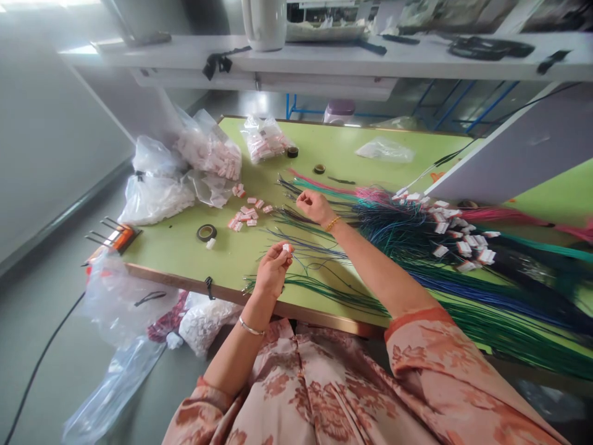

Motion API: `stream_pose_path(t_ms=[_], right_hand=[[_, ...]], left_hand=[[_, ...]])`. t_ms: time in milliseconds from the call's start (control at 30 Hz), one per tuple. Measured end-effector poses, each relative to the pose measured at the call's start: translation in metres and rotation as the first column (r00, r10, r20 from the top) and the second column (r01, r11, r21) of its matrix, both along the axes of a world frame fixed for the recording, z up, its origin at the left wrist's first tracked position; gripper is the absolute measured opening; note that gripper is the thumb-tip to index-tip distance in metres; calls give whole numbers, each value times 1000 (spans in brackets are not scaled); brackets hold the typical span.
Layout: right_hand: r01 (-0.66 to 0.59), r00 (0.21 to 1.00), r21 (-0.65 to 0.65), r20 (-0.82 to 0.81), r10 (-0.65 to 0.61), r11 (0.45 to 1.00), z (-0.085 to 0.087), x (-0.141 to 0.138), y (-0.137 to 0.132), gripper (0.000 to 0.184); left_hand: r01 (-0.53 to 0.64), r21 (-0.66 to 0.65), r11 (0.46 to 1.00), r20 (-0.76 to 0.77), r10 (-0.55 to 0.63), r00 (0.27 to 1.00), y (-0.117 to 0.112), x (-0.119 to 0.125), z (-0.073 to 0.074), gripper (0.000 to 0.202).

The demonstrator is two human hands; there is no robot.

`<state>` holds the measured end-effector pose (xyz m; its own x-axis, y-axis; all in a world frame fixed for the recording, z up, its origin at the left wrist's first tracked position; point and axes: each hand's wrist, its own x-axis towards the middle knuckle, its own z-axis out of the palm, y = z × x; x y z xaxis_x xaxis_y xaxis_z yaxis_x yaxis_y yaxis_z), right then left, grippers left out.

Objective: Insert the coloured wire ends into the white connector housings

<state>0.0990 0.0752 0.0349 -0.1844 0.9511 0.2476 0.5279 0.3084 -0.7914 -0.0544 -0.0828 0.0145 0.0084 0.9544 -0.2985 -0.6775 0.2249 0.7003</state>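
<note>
Patterned sleeves fill the bottom of the view, and from them both forearms reach over the near edge of the green table (185,247). Closest in, the left hand (273,272) pinches a small white connector (288,248) between thumb and fingertips, raised just off the table so its open end faces the wires. Beyond it and slightly to its right, the right hand (315,206) closes its fingertips on what looks like a thin wire (296,247); which strand it holds is too fine to tell. Loose wires (417,272) fan out under and to the right of both hands, sorted by colour. Left of the right hand lies a scatter of about a dozen loose connectors (245,216). Further left of the left hand sits one tape roll (206,232); two smaller rolls lie beyond. Three filled plastic bags (185,167) stand at the far left.
</note>
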Motion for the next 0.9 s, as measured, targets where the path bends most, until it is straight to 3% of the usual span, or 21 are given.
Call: stream_pose_path(t_ms=[200,367,900], right_hand=[[-60,989,-16,-134,57,998,12,14,-57,21],[-99,988,-18,-117,96,995,11,24,-89,23],[-60,995,81,89,53,995,-1,32,-110,21]], left_hand=[[20,25,999,12,-20,1000,15,9,6,24],[54,-3,999,45,-54,998,26,23,5,24],[78,-22,997,48,-77,996,30,35,-1,25]])
